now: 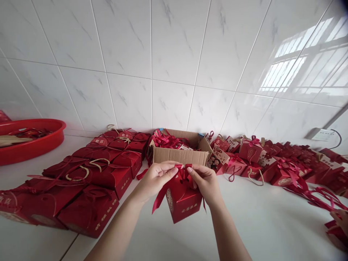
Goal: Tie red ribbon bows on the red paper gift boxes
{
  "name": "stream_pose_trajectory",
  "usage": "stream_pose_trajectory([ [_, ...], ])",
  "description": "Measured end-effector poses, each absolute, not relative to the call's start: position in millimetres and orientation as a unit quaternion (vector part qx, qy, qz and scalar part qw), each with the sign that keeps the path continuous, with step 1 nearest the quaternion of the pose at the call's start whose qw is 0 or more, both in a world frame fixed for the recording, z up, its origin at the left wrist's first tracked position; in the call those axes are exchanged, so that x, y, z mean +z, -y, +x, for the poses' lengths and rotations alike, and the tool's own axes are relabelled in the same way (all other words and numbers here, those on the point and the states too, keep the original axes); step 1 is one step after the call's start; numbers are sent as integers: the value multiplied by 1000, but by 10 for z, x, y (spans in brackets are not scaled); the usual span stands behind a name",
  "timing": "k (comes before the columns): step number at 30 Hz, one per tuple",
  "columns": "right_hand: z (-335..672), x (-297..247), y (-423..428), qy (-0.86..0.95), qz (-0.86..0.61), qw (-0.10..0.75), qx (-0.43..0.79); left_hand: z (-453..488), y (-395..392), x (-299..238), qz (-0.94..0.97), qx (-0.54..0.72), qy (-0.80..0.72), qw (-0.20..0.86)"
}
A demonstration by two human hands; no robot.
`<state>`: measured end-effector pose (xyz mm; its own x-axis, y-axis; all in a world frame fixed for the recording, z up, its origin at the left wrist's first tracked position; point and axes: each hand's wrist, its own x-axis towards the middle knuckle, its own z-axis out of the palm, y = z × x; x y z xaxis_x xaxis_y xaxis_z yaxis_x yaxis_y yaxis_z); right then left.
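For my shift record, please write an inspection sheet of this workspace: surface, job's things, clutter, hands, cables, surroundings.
Surface: white tabletop, dark line at lower left.
Job's things: red box, ribbon at its top.
Clutter: red boxes left, assorted boxes right, cardboard box, red basin.
Hands: left hand and right hand pinch the ribbon; another person's hand at right edge.
Cables: dark cable by white socket panel.
Surroundings: tiled wall.

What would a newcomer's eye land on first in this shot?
Likely the red box at front centre, with the left hand and right hand pinching a red ribbon above its top. Next come the block of red boxes on the left and the crowd of small boxes along the wall on the right. Just behind the hands sits an open cardboard carton with more ribbons inside.
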<state>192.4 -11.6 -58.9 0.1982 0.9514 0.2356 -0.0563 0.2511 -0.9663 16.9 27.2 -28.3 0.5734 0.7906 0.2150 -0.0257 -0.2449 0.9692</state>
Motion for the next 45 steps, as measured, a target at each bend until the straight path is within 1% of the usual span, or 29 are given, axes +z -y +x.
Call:
stream_pose_trajectory([
  [6, 1927, -632, 97, 497, -461, 618, 398, 185, -272, -311, 701, 377, -284, 535],
  [11, 1918, -643, 90, 517, -454, 621, 377, 179, -273, -301, 734, 402, -287, 466],
  [16, 1891, -601, 135, 557, -415, 607, 385, 186, -284, -312, 763, 401, -299, 410],
  [24, 1896, -624, 136, 571, -443, 602, 340, 217, -263, -322, 730, 406, -309, 455],
  [29, 1899, -638, 149, 595, -439, 588, 328, 260, -261, -366, 712, 432, -329, 445],
  [34, 1888, -630, 157, 621, -432, 563, 332, 268, -255, -362, 726, 411, -338, 435],
  [41, 1859, -617, 157, 593, -405, 578, 388, 260, -253, -348, 686, 437, -379, 442],
  [45, 1879, -603, 161, 558, -449, 581, 387, 257, -264, -362, 659, 464, -384, 451],
])
